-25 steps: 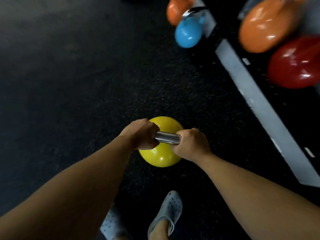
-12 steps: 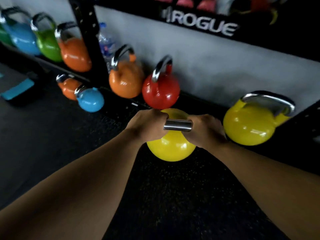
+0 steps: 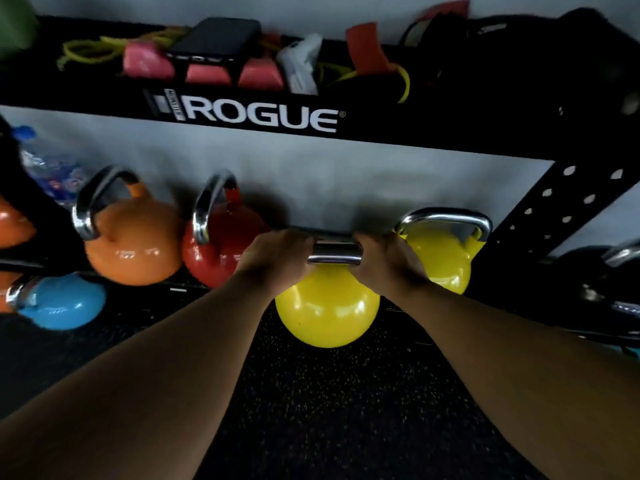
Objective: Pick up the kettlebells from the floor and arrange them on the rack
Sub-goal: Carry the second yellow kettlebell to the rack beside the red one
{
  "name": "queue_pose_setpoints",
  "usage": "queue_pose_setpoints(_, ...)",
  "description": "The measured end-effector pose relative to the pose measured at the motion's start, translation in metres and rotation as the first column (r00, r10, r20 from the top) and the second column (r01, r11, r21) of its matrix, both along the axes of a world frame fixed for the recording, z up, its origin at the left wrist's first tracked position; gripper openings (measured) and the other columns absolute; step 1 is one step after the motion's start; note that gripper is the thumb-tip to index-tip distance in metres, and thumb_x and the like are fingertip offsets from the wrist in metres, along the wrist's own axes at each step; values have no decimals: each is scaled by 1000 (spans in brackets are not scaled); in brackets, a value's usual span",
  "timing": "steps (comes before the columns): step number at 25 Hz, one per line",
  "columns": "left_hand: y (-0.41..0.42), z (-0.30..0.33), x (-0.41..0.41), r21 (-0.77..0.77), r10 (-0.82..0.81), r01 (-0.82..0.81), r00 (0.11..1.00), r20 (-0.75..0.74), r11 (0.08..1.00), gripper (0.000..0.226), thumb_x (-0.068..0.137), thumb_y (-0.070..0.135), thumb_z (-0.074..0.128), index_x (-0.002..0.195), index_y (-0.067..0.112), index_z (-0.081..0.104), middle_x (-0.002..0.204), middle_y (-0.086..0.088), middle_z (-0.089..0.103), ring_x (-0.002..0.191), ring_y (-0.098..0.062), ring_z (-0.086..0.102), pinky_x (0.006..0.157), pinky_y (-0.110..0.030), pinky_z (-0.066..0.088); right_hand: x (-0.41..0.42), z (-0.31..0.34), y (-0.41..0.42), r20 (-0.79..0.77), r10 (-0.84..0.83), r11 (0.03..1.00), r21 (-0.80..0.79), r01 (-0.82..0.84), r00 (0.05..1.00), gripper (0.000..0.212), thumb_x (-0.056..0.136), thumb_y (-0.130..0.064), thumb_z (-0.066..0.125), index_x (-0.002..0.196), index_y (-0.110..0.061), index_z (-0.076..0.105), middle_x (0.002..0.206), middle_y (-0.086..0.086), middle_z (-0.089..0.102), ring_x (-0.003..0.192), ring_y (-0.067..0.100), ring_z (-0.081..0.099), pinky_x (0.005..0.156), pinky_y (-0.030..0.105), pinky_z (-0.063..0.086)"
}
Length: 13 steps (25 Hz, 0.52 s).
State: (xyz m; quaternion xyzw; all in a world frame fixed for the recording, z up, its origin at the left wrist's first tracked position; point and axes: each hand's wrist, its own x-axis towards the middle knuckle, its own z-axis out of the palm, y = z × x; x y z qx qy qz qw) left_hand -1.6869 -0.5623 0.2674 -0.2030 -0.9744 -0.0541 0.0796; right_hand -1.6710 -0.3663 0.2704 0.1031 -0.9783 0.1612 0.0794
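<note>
A yellow kettlebell [image 3: 327, 313] hangs off the floor in front of the black rack [image 3: 433, 133]. My left hand [image 3: 277, 258] and my right hand [image 3: 386, 261] both grip its steel handle [image 3: 334, 253], one at each end. On the rack's low shelf stand an orange kettlebell [image 3: 133, 244], a red kettlebell [image 3: 221, 251] and a second yellow kettlebell [image 3: 446, 258]. The held bell is in front of the gap between the red and the second yellow one. A blue kettlebell [image 3: 60, 303] lies on the floor at the left.
The rack's top shelf holds a phone [image 3: 216, 38], pink blocks and bands. A perforated upright [image 3: 561, 216] stands right of the yellow bell, with dark kettlebells [image 3: 595, 282] beyond it. A water bottle [image 3: 45, 164] is at the left. Black rubber floor [image 3: 329, 410] lies below.
I have lifted the yellow kettlebell from the floor and carried it up to the rack. The view rose from the floor to the shelf, which is now much closer.
</note>
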Motion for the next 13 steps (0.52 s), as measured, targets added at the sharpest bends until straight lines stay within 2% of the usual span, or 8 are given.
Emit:
queue_pose_setpoints(4,-3,-12,-52,-11,-84,84,996,-31,996,31,73,33,73,95,13,66,91,-16,73,83,-40,71,66,-42,55,-37,-10,-5,3,-70,997,-37,70,998,22,71,-20,68,92,-17,66,92,21,71,87,47,65,64,40,50)
queue_pose_setpoints(7,0,-17,-85,-21,-105,105,994,6,994,29,77,33,68,100,16,65,102,-15,71,97,-39,68,75,-40,53,-60,-19,-7,36,-137,987,-75,139,990,15,73,-16,67,88,-15,64,92,21,70,86,45,66,63,35,43)
queue_pose_setpoints(10,1,-29,-105,-23,-94,96,993,77,995,30,79,30,67,105,16,65,110,-13,69,106,-36,65,80,-40,51,-77,-28,-12,102,-157,983,-81,166,982,16,77,-14,64,93,-12,64,98,22,68,92,45,64,69,40,51)
queue_pose_setpoints(13,0,-38,-125,63,-26,20,994,101,998,33,81,30,68,111,17,63,116,-14,67,109,-37,63,81,-40,50,-102,-31,-19,121,-185,976,-94,197,975,25,79,-11,61,103,-11,65,108,24,66,101,47,61,78,46,54)
